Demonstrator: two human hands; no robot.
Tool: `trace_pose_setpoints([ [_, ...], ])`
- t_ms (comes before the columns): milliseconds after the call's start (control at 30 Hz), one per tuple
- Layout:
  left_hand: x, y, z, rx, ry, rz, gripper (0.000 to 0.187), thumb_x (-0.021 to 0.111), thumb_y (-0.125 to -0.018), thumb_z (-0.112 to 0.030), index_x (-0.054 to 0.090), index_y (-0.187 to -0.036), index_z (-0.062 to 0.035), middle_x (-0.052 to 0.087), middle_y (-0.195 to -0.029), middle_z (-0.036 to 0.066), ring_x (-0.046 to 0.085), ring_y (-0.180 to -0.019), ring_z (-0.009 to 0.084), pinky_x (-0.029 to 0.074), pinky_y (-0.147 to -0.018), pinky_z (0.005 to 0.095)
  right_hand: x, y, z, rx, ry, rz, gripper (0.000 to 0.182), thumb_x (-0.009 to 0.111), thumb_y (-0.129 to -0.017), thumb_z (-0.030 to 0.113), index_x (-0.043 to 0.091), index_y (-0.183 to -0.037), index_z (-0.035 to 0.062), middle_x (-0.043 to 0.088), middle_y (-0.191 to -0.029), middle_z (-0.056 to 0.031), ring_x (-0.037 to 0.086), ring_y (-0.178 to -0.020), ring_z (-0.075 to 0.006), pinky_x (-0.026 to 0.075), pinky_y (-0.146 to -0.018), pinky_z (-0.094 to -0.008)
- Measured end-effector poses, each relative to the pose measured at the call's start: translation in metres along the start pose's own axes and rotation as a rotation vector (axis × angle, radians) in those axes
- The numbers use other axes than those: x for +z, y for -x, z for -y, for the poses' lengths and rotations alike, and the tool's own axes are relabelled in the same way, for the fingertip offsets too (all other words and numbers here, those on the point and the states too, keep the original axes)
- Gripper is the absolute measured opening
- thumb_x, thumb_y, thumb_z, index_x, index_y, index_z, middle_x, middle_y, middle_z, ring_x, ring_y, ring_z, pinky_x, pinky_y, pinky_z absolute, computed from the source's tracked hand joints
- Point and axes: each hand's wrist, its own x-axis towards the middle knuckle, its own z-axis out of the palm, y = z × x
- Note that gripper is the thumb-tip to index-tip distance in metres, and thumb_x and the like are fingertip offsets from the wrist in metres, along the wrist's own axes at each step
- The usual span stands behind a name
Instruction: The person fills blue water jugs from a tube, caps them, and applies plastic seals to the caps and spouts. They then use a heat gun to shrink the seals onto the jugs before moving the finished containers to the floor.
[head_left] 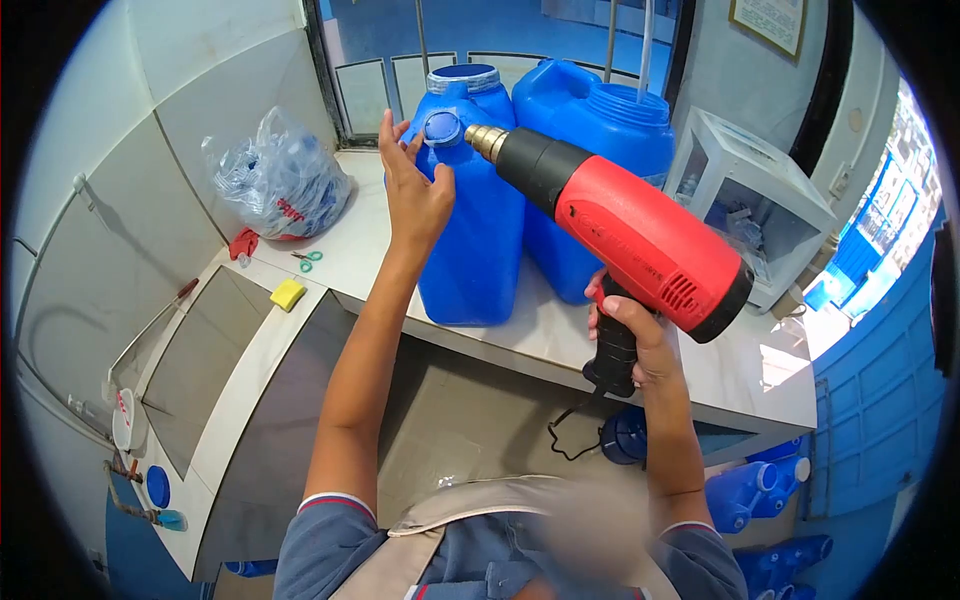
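Note:
My right hand [645,340] grips the black handle of a red and black heat gun [640,235]. The gun's metal nozzle points left, close to the small blue spout cap [442,128] of a blue water jug [470,250]. Beside that cap, on its left, my left hand [415,195] is raised with its fingers stretched and the thumb apart; it holds nothing. Whether a fingertip touches the jug cannot be made out. The jug stands upright on the white counter [375,225]. A second blue jug [600,130] stands behind the gun to the right.
A plastic bag [275,180] with blue items, green-handled scissors [308,261] and a yellow sponge [287,294] lie to the left. At right stands a white-framed clear box [750,200]. The gun's black cord [556,435] hangs below the counter. More blue jugs [742,495] lie on the floor.

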Motion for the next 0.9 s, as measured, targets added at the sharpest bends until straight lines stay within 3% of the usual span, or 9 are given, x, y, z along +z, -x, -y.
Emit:
trace_pose_setpoints([
  [233,0.002,0.002,-0.001,-0.083,0.114,-0.009,0.08,0.045,-0.069,0.003,0.009,-0.14,-0.0063,0.03,-0.131,0.026,0.044,-0.121,0.0375,0.043,-0.091,0.036,0.015,-0.009,0.012,-0.009,0.041,-0.041,0.034,0.063,-0.072,0.015,0.054,-0.1,-0.0031,0.057,-0.086,-0.0126,0.058,-0.064,-0.0143,0.05,-0.054,-0.0268],
  [733,0.0,0.003,0.005,0.028,0.127,-0.034,0.083,0.033,-0.066,0.01,0.001,-0.14,-0.0105,0.015,-0.141,0.031,0.036,-0.126,0.0418,0.031,-0.103,0.0412,0.027,0.001,0.018,0.046,0.136,-0.002,0.032,0.063,-0.073,0.015,0.056,-0.098,-0.0028,0.058,-0.086,-0.012,0.058,-0.065,-0.0133,0.05,-0.055,-0.0264],
  [800,-0.003,0.006,0.005,-0.001,0.211,-0.028,0.083,0.032,-0.065,0.011,0.001,-0.14,-0.0096,0.014,-0.141,0.03,0.03,-0.129,0.041,0.027,-0.106,0.0409,0.02,0.001,0.016,0.101,0.072,-0.004,0.034,0.068,-0.073,0.016,0.057,-0.101,-0.0004,0.06,-0.088,-0.0083,0.058,-0.068,-0.0124,0.049,-0.058,-0.0255],
  [900,-0.014,0.012,0.004,-0.025,0.209,-0.107,0.081,0.032,-0.065,0.01,0.005,-0.14,-0.0041,0.015,-0.142,0.029,0.025,-0.132,0.0394,0.021,-0.108,0.0406,0.012,-0.002,0.012,0.066,0.019,-0.027,0.034,0.066,-0.072,0.015,0.057,-0.101,-0.0013,0.06,-0.088,-0.0095,0.058,-0.066,-0.013,0.05,-0.056,-0.0265],
])
